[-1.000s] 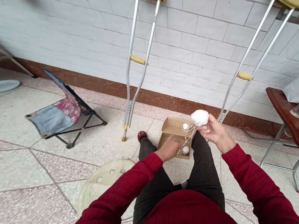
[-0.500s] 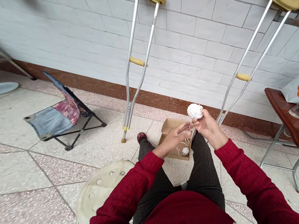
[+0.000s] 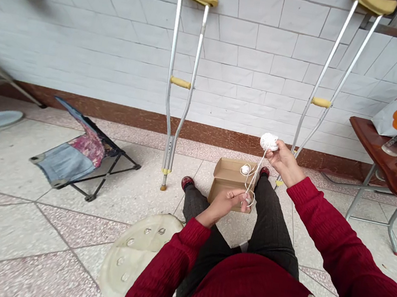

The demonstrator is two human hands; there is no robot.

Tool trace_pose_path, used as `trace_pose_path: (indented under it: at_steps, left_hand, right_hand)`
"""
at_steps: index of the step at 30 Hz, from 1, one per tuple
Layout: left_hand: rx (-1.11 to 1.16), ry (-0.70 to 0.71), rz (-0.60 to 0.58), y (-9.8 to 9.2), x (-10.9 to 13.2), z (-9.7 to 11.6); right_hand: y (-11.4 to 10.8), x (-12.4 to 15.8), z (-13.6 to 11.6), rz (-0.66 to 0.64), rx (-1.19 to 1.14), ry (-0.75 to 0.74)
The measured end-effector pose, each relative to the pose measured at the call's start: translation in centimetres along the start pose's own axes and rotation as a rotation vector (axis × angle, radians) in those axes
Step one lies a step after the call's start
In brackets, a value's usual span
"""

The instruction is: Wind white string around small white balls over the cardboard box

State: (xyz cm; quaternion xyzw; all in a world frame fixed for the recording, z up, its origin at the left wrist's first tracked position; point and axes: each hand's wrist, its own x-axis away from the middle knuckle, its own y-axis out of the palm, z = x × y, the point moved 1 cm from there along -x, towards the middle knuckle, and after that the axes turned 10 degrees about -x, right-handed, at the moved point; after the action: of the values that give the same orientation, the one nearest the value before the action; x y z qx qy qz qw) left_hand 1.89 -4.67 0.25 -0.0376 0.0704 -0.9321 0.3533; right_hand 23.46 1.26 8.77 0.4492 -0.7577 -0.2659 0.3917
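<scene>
Well, yarn held up over an open cardboard box (image 3: 230,174).
The right hand (image 3: 284,164) keeps a fingertip grip on a white yarn ball (image 3: 268,141); the left hand (image 3: 224,204) pinches its strand (image 3: 255,178) in a narrow grip, and a small yarn ball (image 3: 245,169) lies inside the box.

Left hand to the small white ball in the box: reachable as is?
Likely yes. The left hand sits just below the small white ball in the open cardboard box, nothing solid between. It is pinching the white string, so it may have to let go first.
</scene>
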Motion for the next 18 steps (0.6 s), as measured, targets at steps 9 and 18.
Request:
trace_pose_path:
  at_steps: [9,18]
  left_hand:
    - [-0.191,-0.02,-0.126,0.7,2.6,-0.2]
    - [-0.333,-0.079,-0.151,-2.0,3.3,-2.2]
  right_hand:
    - [-1.2,-0.6,0.5,0.019,-0.003,0.046]
    - [-1.4,-0.7,0.3,-0.057,0.041,0.102]
